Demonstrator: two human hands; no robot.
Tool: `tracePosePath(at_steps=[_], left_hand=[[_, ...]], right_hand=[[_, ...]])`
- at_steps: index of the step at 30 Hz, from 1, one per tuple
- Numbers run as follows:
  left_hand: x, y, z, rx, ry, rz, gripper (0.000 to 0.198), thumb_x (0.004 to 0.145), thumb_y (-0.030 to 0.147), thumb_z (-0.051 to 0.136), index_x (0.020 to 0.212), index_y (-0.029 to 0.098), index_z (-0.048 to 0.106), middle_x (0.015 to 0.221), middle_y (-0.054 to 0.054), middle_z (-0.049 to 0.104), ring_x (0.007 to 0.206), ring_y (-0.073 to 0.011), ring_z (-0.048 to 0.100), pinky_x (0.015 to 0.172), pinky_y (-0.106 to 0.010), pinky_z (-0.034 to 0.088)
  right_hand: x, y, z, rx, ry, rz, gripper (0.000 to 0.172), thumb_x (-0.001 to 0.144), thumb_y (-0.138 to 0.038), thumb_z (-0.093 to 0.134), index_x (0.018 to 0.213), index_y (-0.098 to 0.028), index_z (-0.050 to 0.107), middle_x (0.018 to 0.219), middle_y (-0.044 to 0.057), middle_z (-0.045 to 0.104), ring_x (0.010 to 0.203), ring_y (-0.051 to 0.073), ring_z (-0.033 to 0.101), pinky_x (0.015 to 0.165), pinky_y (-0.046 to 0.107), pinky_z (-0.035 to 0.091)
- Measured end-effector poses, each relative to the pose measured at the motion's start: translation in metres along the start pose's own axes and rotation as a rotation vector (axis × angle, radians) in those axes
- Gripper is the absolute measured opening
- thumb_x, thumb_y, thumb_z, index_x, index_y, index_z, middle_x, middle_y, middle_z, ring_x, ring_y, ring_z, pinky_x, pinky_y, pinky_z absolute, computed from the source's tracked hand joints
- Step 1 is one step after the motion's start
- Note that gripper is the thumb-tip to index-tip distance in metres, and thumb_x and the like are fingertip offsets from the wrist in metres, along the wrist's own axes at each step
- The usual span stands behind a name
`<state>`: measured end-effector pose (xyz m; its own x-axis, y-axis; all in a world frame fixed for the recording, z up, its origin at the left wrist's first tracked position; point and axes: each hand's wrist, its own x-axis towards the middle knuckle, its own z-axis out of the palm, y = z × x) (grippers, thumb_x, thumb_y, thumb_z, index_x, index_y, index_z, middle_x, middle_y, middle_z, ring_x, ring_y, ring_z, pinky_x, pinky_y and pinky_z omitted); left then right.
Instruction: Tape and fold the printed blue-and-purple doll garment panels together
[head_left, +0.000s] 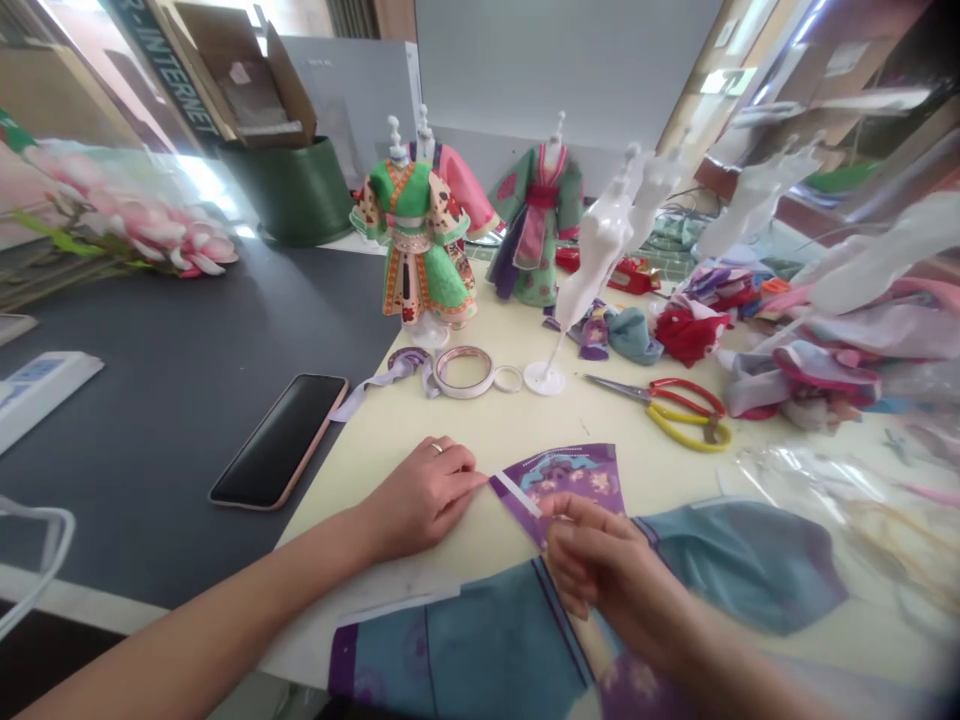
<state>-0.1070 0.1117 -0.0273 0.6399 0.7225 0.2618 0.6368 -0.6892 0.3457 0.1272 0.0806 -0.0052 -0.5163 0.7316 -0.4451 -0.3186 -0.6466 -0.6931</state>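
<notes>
A purple patterned fabric piece lies on the pale tabletop, with a narrow white strip along its left edge. My left hand rests on the table, fingers curled together, its index fingertip at the fabric's left corner; whether it grips anything is hidden. My right hand pinches the lower right end of the white strip between thumb and index finger. Below and beside it lie a blue-green cloth with purple trim and another blue-green piece.
Scissors with red and yellow handles, a tape roll and a white mannequin stand or lie beyond the fabric. A phone is at the left. Dressed mannequins are behind; crumpled cloth lies at the right.
</notes>
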Motion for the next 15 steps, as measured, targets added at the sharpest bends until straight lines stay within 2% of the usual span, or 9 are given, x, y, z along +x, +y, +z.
tracePosePath(at_steps=[8,15], left_hand=[[-0.0060,-0.0035,0.0026,-0.086,0.099,-0.021,0.023,0.089,0.014,0.043,0.101,0.014,0.063,0.089,-0.008,0.060,0.082,-0.0177,0.050,0.077,-0.034,0.043],[-0.0044,-0.0061,0.0046,-0.088,0.115,-0.004,0.023,0.087,0.012,0.045,0.102,0.015,0.062,0.088,-0.008,0.060,0.081,-0.0177,0.050,0.075,-0.033,0.043]], right_hand=[[0.0034,0.0021,-0.0038,0.125,-0.061,0.121,0.016,0.081,-0.019,0.057,0.097,-0.019,0.052,0.054,-0.008,0.038,0.041,0.004,0.026,0.037,0.016,0.026],[0.0039,0.0024,-0.0080,0.165,-0.049,0.181,0.014,0.083,-0.019,0.054,0.097,-0.019,0.051,0.056,-0.008,0.038,0.041,0.004,0.026,0.037,0.016,0.025]])
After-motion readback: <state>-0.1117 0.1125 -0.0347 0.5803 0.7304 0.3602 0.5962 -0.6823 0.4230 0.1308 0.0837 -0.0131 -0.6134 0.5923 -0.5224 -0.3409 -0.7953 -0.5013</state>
